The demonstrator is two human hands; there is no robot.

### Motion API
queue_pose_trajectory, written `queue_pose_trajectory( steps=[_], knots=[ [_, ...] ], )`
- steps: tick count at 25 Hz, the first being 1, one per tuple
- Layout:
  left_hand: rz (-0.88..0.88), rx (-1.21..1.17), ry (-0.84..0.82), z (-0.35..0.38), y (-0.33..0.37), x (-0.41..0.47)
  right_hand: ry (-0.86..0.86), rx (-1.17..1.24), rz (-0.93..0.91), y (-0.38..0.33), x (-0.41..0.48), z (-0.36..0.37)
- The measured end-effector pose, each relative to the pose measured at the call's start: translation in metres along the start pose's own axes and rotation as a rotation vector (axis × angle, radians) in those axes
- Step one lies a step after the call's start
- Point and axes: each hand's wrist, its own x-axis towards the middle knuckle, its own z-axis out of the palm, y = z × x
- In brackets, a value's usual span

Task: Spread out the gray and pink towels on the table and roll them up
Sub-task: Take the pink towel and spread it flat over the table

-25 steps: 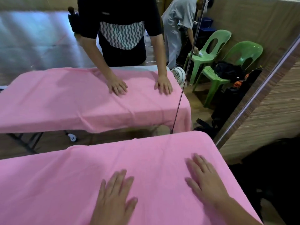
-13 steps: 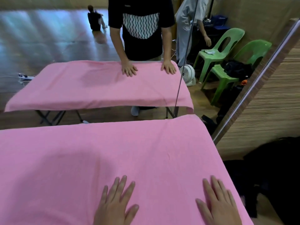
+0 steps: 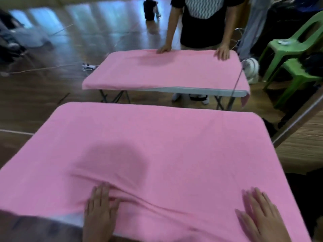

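A pink towel (image 3: 174, 140) lies spread over the table and covers nearly all of it. My left hand (image 3: 100, 212) presses flat on the towel at the near edge, fingers together, with a ridge of folds bunched up just ahead of it. My right hand (image 3: 260, 217) rests flat near the near right corner, fingers slightly apart, holding nothing. A blurred grey cloth (image 3: 35, 227) shows at the bottom left, beside a bare white strip of the table (image 3: 70, 219).
Ahead, seemingly in a mirror, stands a second pink-covered folding table (image 3: 166, 70) with a person in a black top (image 3: 201, 20) pressing both hands on it. Green plastic chairs (image 3: 297, 55) and a small white fan (image 3: 250, 69) are at the right. The floor is dark wood.
Both hands have slid back to the near edge. The left hand has dragged the towel into folds, and a white strip of table now shows at the near left. The view swung left.
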Motion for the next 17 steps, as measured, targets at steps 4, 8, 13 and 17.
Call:
queue_pose_trajectory(
  steps=[4,8,13,17],
  knots=[
    [0.107,0.000,-0.096,0.009,-0.054,-0.018,0.043,-0.066,0.011,-0.012,-0.007,0.004],
    [0.386,-0.105,-0.037,-0.014,-0.078,-0.036,0.158,-0.139,-0.190,-0.030,-0.007,0.056],
    [0.191,-0.124,0.064,-0.048,-0.208,0.061,-0.004,0.073,-0.197,-0.254,0.027,0.039],
    [-0.029,0.067,-0.193,-0.056,-0.313,0.096,-0.158,0.104,-0.355,-0.369,-0.007,0.059]
  ],
)
